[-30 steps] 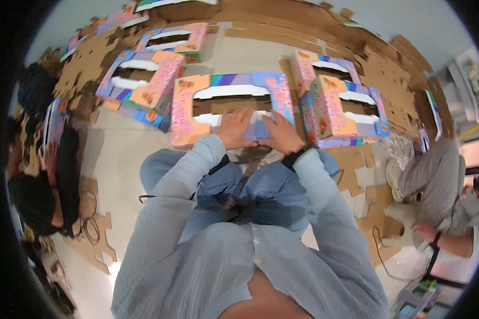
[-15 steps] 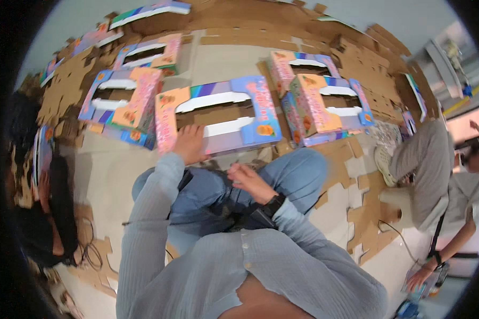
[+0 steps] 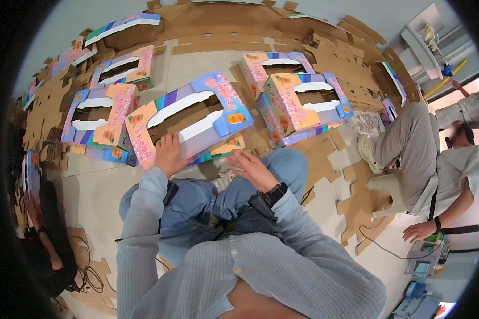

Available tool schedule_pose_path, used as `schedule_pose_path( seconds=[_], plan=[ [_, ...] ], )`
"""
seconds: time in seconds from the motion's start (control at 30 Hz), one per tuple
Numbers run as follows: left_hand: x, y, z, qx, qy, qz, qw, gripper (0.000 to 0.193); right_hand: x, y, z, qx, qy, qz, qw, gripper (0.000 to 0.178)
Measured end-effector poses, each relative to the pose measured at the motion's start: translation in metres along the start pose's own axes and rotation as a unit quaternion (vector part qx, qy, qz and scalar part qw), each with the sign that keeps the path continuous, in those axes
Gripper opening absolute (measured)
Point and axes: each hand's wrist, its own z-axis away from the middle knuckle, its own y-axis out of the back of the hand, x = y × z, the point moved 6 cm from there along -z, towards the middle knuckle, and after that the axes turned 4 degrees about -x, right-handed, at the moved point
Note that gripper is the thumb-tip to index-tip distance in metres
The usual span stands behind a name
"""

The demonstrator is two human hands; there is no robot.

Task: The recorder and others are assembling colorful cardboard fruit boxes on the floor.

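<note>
A colourful cardboard carton [image 3: 231, 103], pink, orange and blue with an oblong opening in its top, sits turned at an angle before my knees. My left hand [image 3: 169, 156] grips its near side, fingers over the top panel by the opening. Part of another printed carton [image 3: 226, 147] shows under its near right side. Close to that corner, my right hand [image 3: 252, 169] hovers over my lap, fingers stretched out and nothing visible in it. Similar cartons are stacked to the left [image 3: 125, 114] and to the right [image 3: 285, 103].
Flattened brown cardboard [image 3: 58, 109] covers floor along the back and sides. At right, a person in grey [image 3: 447, 181] sits on a small stool [image 3: 386, 192]; a cable [image 3: 394, 254] lies nearby. Another person's dark-clothed arm [image 3: 56, 228] is at left.
The middle carton has turned anticlockwise, its right end now farther away, with my left hand still on it. My right hand's fingers have straightened. The whole view has shifted slightly.
</note>
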Motion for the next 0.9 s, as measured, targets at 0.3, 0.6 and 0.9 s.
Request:
schedule_pose_path(
  seconds=[0.3,0.6,0.9],
  plan=[
    [0.003,0.000,0.000,0.000,-0.002,0.003,1.000,0.099,0.005,-0.003,0.006,-0.023,0.011,0.018,1.000,0.050],
    [0.001,0.003,0.003,0.009,0.011,-0.003,1.000,0.099,0.019,0.004,-0.001,-0.005,-0.003,0.031,1.000,0.042],
    [-0.003,0.001,0.003,-0.033,-0.035,0.046,0.998,0.096,0.043,-0.030,-0.040,-0.065,-0.038,-0.070,0.995,0.046]
  ],
)
